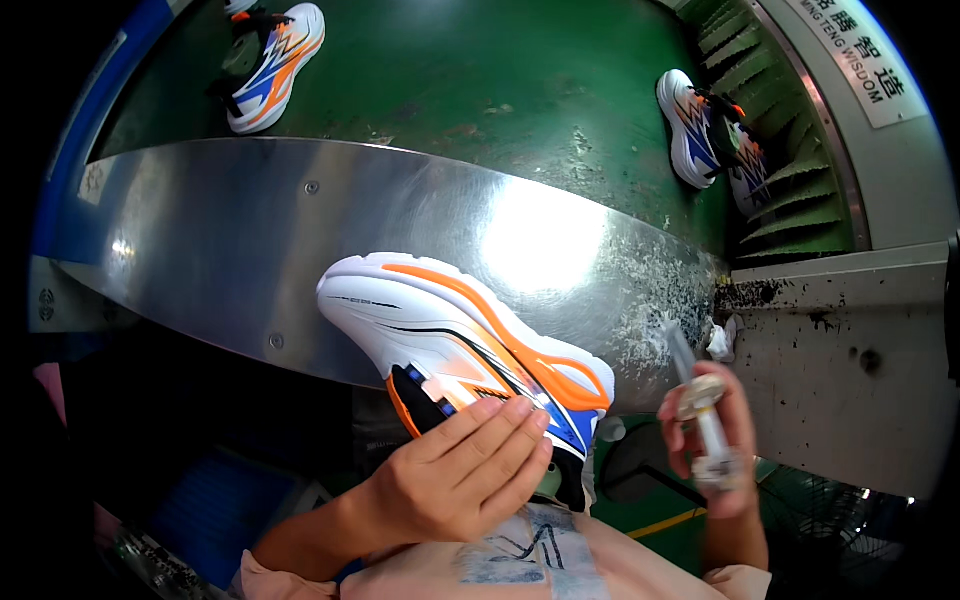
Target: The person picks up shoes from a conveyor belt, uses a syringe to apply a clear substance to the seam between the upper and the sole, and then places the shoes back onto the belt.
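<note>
A white sneaker with orange, blue and black trim is tilted on its side in front of me, its toe to the upper left and its sole edge facing away. My left hand grips it, fingers lying together over its side and opening; the thumb is hidden. To the right, apart from the shoe, my right hand is closed around a small tool with a grubby whitish handle. A thin, flat, greyish blade sticks up from that hand, blurred.
A shiny metal ledge runs along a green conveyor belt. One sneaker lies on the belt at far left, another at far right by a flap curtain. A crumpled white scrap lies at the ledge's right end.
</note>
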The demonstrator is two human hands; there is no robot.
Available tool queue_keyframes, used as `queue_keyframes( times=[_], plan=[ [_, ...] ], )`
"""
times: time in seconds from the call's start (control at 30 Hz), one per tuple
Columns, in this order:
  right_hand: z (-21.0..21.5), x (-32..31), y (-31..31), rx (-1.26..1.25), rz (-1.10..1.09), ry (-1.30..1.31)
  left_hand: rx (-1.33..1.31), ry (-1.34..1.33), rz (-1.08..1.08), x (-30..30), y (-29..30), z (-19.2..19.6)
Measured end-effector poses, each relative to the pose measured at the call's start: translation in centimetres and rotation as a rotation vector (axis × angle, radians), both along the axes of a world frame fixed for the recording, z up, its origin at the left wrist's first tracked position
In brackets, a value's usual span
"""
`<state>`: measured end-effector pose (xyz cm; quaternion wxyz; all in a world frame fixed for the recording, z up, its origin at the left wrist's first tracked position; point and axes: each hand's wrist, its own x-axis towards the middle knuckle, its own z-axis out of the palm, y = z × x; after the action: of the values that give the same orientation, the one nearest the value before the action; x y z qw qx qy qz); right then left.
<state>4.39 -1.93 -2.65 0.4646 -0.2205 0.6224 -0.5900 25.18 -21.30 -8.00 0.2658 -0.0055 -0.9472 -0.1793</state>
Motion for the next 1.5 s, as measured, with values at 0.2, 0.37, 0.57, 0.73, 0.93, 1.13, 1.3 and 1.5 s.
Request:
queue_keyframes(
  times=[0.2, 0.37, 0.57, 0.73, 0.93, 1.13, 1.3, 1.5],
  plan=[
    [9.2, 1.5, -14.6, 0.442, 0.243, -0.431, 0.015, 0.075, -0.020, 0.4, -0.6, -0.5],
    [3.4, 2.6, -18.6, -0.196, 0.507, -0.950, 0.024, 0.109, -0.020, 0.7, -0.5, -1.5],
    [-1.0, 3.3, -21.2, -0.492, 0.749, -1.046, -0.013, 0.187, 0.056, 0.6, -0.5, -1.8],
    [-1.0, 2.7, -21.7, -0.336, 0.791, -0.940, -0.052, 0.186, 0.034, 0.5, -0.3, -2.1],
    [1.5, 3.2, -22.2, -0.061, 0.687, -0.739, -0.049, 0.160, 0.020, 0.6, -0.5, -2.0],
    [4.0, 3.2, -20.2, 0.221, 0.520, -0.560, -0.032, 0.158, 0.022, 0.6, 0.0, -2.3],
    [3.6, 2.0, -16.2, 0.193, 0.463, -0.412, 0.002, 0.149, -0.005, 0.9, -0.2, -2.1],
    [3.0, 2.2, -11.4, 0.155, 0.276, -0.383, 0.052, 0.037, -0.013, 1.1, -0.4, -1.1]
  ],
)
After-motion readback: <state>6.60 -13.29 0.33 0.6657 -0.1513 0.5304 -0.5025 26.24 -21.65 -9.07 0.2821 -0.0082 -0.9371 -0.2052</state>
